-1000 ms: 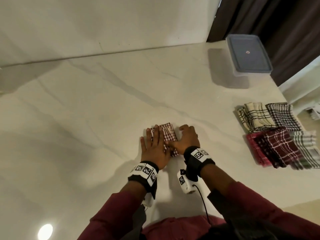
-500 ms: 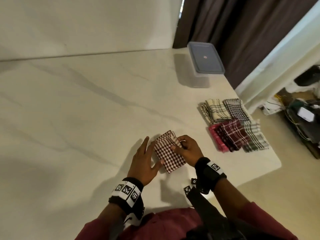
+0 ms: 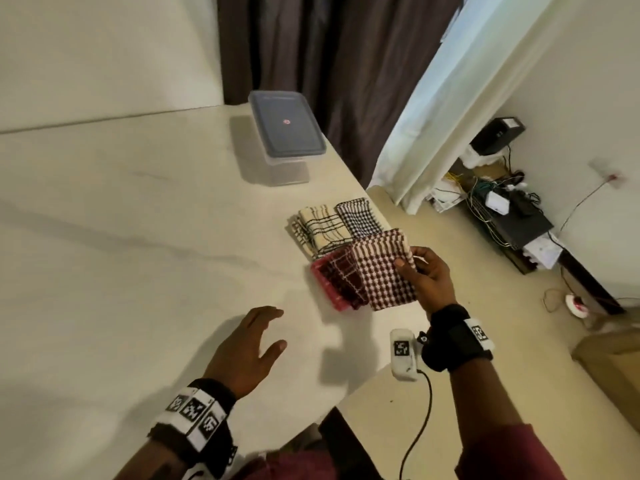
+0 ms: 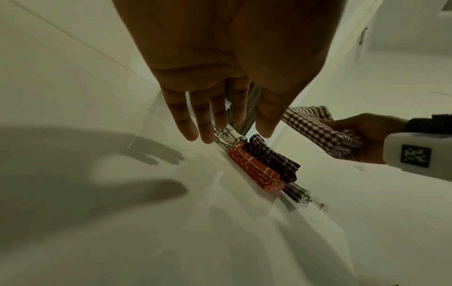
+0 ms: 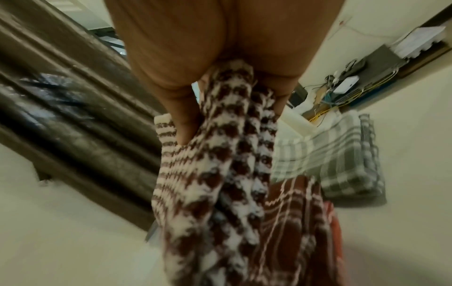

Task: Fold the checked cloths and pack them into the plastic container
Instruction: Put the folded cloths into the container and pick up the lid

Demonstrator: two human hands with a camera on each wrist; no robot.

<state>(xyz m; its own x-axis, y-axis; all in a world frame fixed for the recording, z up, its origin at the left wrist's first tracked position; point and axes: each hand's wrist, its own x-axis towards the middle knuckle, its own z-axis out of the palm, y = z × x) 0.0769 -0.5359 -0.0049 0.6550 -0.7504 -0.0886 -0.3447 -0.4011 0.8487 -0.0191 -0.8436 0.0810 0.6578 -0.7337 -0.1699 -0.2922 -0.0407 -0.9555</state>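
Note:
My right hand (image 3: pixel 420 271) pinches a folded brown-and-white checked cloth (image 3: pixel 382 271) by its right edge and holds it in the air above the pile of folded cloths (image 3: pixel 332 244) near the table's right edge. The same cloth (image 5: pixel 220 164) fills the right wrist view, thumb on top. Below it lie a dark red checked cloth (image 4: pixel 271 160), an orange-red one (image 4: pixel 254 170) and a green plaid one (image 5: pixel 342 154). My left hand (image 3: pixel 256 341) hovers over the table with fingers (image 4: pixel 195 120) straight, holding nothing. The plastic container (image 3: pixel 285 140) stands at the far right corner, its grey lid on.
The white marble table (image 3: pixel 121 237) ends just right of the cloth pile. Beyond that edge are floor, dark curtains (image 3: pixel 329 64) and a tangle of cables and boxes (image 3: pixel 502 209). A cream cloth (image 3: pixel 318 226) and a black-and-white one (image 3: pixel 358 218) lie at the pile's back.
My right hand lifted the folded brown-and-white cloth off the table and carried it right, over the pile. My left hand let go of it and stayed behind, open. The head view swung right.

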